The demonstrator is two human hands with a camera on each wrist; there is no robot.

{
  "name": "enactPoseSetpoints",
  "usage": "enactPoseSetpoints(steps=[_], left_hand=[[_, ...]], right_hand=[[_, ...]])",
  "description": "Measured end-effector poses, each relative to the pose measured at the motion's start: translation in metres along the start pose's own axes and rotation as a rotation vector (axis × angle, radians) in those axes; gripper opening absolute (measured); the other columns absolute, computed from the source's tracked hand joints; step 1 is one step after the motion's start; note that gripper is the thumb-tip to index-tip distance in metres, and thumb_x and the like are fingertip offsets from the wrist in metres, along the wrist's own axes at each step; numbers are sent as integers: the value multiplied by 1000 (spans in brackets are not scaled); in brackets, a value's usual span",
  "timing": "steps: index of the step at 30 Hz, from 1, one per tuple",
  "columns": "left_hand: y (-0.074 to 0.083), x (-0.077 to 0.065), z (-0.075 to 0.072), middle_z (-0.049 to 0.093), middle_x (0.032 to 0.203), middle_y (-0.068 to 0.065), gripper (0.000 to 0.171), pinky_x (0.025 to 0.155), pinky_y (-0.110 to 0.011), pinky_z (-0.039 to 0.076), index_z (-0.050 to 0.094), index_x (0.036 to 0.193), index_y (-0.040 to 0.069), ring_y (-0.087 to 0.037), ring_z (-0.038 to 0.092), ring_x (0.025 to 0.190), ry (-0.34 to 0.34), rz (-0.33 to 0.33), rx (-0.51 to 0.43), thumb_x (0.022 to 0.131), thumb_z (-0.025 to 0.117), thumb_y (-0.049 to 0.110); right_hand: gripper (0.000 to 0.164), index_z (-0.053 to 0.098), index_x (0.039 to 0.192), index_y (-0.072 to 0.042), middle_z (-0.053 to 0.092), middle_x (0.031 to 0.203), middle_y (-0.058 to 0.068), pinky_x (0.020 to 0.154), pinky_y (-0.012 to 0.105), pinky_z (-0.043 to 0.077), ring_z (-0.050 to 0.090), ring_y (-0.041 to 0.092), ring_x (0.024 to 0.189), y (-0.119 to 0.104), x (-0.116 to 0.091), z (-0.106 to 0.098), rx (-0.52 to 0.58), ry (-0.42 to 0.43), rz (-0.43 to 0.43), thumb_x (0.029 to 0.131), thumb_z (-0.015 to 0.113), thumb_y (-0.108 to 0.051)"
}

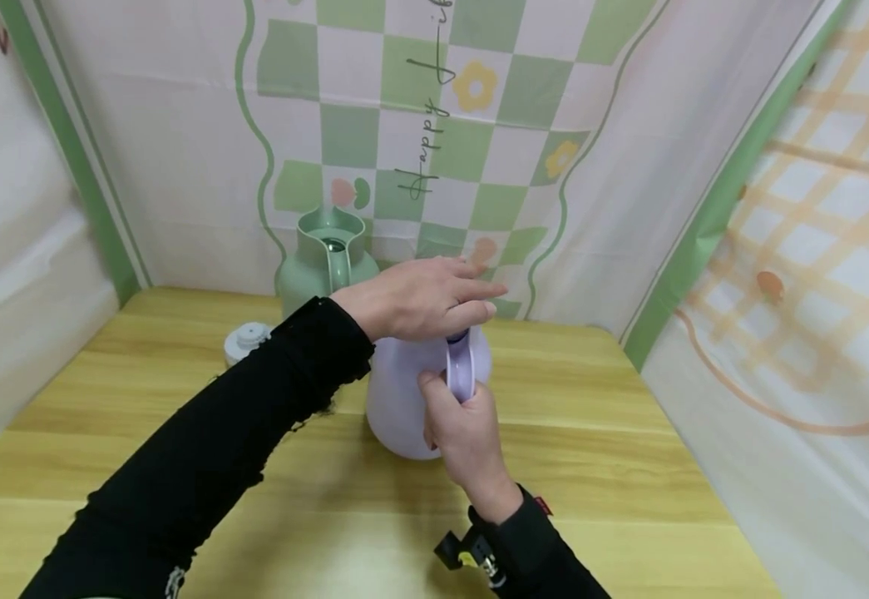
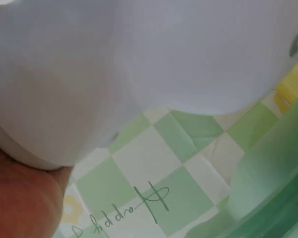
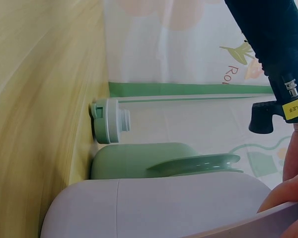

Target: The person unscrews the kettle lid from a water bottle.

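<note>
A lavender thermos jug (image 1: pixel 404 399) stands on the wooden table, its handle turned toward me. My right hand (image 1: pixel 467 437) grips that handle, thumb along its side. Across the jug's top lies my left hand (image 1: pixel 430 298), palm down, with straight fingers reaching to the right; it hides most of the top. In the left wrist view, part of this hand (image 2: pixel 25 198) touches the rim of the lavender jug (image 2: pixel 139 54). Behind and to the left stands a green thermos jug (image 1: pixel 303 274) with its mouth uncovered.
A pale green and white stopper (image 1: pixel 247 339) sits on the table (image 1: pixel 591 474), left of the green jug. Printed cloth (image 1: pixel 427 133) hangs behind the table and along both sides. A small camera (image 1: pixel 471 556) is strapped to my right wrist.
</note>
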State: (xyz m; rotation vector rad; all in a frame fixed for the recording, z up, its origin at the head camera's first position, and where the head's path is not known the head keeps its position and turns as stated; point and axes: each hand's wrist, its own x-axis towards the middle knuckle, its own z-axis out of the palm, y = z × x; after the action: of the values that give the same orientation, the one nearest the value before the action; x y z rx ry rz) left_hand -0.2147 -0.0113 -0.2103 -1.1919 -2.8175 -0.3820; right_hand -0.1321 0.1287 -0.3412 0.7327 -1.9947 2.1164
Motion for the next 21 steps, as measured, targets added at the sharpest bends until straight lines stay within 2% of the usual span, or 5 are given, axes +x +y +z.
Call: enactPoseSetpoints(steps=[5,16,21], left_hand=[[7,1,2,37,168,-2,55,128,-37,23,47,158,28,-20,26,159,39,-37,23,111,27,49],[23,3,6,43,165,-2,57,130,-38,20,49,158,26,-23,28,158,66,-162,74,112,21,46],[30,5,8,49,161,1,57,127,-38,26,53,155,25,-22,35,155,100,-192,131,113,19,43]], right_hand=[[50,39,61,-3,39,46,-2,39,32,39,33,40,40,0,0,1,-6,0,-8,107,54,-15],[47,39,63,-6,38,47,-2,41,31,38,38,23,38,1,-1,1,-11,4,-4,107,54,-14],[47,38,64,-6,37,48,-2,41,31,37,37,21,39,2,0,0,13,-10,-8,107,54,-15]])
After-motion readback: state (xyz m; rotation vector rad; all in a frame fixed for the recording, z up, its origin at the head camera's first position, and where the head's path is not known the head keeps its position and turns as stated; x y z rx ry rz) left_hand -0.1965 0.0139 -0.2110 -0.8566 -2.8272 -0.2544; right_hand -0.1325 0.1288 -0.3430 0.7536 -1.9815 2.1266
